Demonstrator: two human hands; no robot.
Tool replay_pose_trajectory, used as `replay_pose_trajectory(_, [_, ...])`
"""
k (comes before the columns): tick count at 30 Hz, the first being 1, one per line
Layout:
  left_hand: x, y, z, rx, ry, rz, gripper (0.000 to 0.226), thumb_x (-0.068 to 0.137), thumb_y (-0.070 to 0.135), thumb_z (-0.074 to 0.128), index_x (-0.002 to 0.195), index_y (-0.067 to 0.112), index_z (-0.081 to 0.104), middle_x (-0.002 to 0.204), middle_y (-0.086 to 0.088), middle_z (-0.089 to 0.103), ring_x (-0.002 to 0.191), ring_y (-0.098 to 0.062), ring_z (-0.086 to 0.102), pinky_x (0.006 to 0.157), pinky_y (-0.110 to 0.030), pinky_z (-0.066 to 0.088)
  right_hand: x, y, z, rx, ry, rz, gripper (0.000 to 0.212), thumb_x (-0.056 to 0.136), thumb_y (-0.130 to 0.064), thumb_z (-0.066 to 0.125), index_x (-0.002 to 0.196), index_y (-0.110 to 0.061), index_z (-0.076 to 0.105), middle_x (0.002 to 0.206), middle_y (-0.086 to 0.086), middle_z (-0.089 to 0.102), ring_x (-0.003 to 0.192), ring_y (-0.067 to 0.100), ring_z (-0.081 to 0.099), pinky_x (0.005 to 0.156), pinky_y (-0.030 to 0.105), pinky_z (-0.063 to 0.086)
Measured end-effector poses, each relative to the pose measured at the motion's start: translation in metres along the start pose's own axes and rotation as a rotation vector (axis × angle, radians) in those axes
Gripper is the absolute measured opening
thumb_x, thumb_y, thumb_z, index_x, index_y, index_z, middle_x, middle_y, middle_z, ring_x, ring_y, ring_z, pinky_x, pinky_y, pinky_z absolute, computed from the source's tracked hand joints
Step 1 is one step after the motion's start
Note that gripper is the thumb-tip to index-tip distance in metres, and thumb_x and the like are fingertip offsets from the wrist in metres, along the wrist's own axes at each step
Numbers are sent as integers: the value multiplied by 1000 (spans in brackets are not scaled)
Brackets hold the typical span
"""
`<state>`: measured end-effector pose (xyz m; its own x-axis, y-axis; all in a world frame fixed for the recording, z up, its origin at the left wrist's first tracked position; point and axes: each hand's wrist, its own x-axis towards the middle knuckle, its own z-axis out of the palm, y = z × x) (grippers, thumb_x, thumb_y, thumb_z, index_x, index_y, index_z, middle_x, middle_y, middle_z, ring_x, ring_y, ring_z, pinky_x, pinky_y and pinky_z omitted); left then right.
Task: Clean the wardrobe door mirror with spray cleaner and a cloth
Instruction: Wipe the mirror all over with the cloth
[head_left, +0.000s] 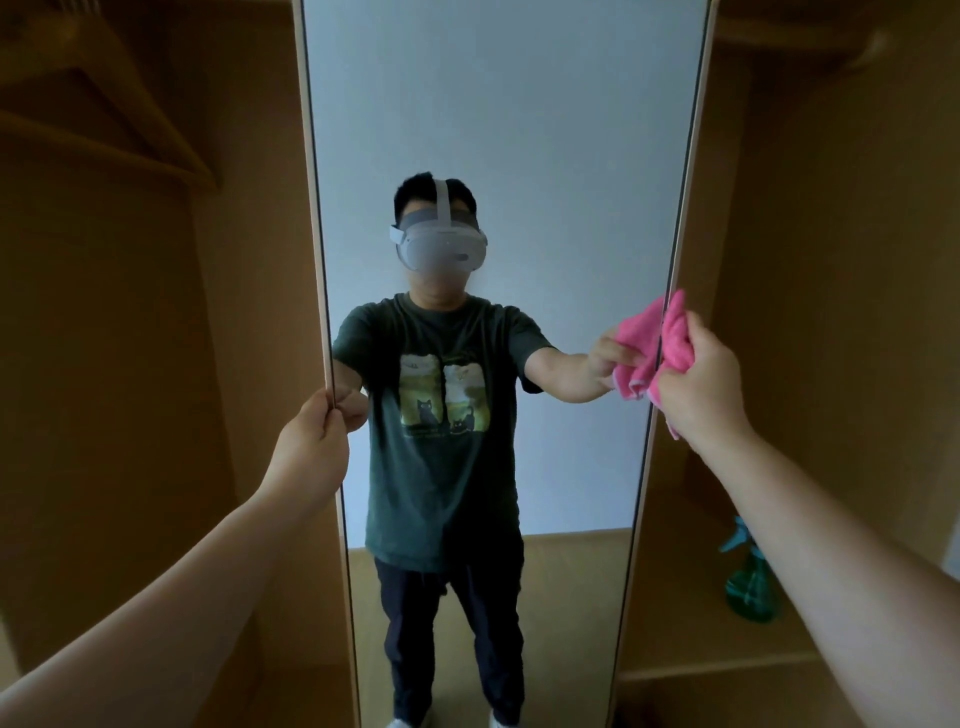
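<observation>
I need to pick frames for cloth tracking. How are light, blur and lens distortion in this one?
Head view: dim overall, the wardrobe wood shaded, the mirror the brightest area with no glare spots; in the head view the wide lens bows the mirror's edges; the pink cloth in the right hand is fairly crisp, while the green spray bottle and the hanger look soft.

On my feed, the low wooden shelf (691, 629) to the right of the mirror (519, 130) carries a teal, see-through spray bottle (748, 587). It stands upright, blurred and partly covered from my view. In the glass I see a tan floor (576, 613) reflected, with the person's white shoes (503, 720) planted on it, cut off at the bottom edge.
</observation>
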<state>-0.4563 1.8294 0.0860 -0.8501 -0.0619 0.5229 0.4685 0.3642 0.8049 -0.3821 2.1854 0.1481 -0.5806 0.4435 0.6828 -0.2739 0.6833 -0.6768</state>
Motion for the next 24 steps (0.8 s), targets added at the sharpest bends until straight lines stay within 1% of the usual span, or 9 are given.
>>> replay_pose_trajectory(3, [-6, -10, 3, -5, -34, -35, 28, 102, 19, 32, 96, 35, 54, 93, 16, 62, 86, 2, 59, 87, -27, 44, -9, 8, 3, 8, -5, 20, 67, 81, 5, 66, 140, -20, 46, 113, 3, 64, 100, 17, 63, 78, 26, 55])
replay_pose_trajectory(5, [-10, -17, 5, -11, -56, -56, 27, 102, 20, 33, 99, 36, 55, 94, 19, 61, 94, 2, 57, 92, -28, 42, -15, 12, 5, 14, -8, 36, 66, 82, 3, 66, 141, -20, 46, 113, 5, 64, 102, 19, 63, 81, 31, 57])
replay_pose_trajectory(9, [-16, -26, 5, -22, -77, -45, 40, 101, 18, 32, 90, 47, 57, 89, 29, 64, 91, 11, 58, 87, -23, 42, -23, 18, 8, 9, -4, 37, 63, 85, 2, 63, 142, -20, 46, 115, 8, 64, 104, 22, 63, 87, 40, 57])
replay_pose_trajectory(11, [-17, -33, 6, -42, -115, -26, 34, 99, 16, 31, 102, 37, 59, 101, 21, 66, 104, 7, 57, 95, -25, 38, -27, 20, 9, 1, -7, 36, 63, 85, 2, 62, 142, -20, 45, 112, 7, 64, 104, 22, 63, 88, 43, 56])
replay_pose_trajectory(13, [-18, -40, 7, -29, -134, -42, 31, 99, 17, 32, 115, 28, 57, 115, 9, 64, 115, -6, 55, 99, -28, 36, -31, 24, 10, -4, -16, 49, 66, 85, 3, 62, 144, -21, 44, 114, 7, 64, 107, 23, 62, 92, 44, 54])
replay_pose_trajectory(15, [-21, -46, 8, -1, -137, -53, 31, 99, 18, 34, 120, 27, 55, 119, 5, 62, 111, -7, 56, 91, -21, 38, -36, 27, 12, -9, -26, 70, 69, 85, 3, 62, 146, -22, 41, 121, 7, 63, 114, 24, 59, 97, 46, 51])
replay_pose_trajectory(18, [-27, -51, 10, 32, -129, -60, 33, 99, 19, 35, 123, 31, 53, 115, 9, 61, 90, 8, 57, 67, -8, 36, -43, 31, 14, -19, -37, 83, 71, 84, 5, 62, 146, -23, 41, 120, 6, 63, 113, 25, 60, 96, 45, 51])
replay_pose_trajectory(20, [-31, -54, 11, 60, -119, -76, 35, 99, 20, 36, 129, 32, 50, 111, 12, 61, 79, 7, 58, 58, -8, 38, -47, 34, 15, -21, -44, 96, 72, 84, 5, 62, 146, -25, 39, 120, 6, 63, 112, 24, 60, 96, 45, 51])
replay_pose_trajectory(24, [-38, -61, 14, 59, -135, -99, 34, 99, 23, 37, 131, 30, 48, 100, 15, 60, 78, -5, 59, 58, -16, 42, -56, 41, 17, -22, -54, 134, 72, 86, 5, 60, 147, -27, 37, 123, 5, 63, 112, 20, 59, 96, 37, 49])
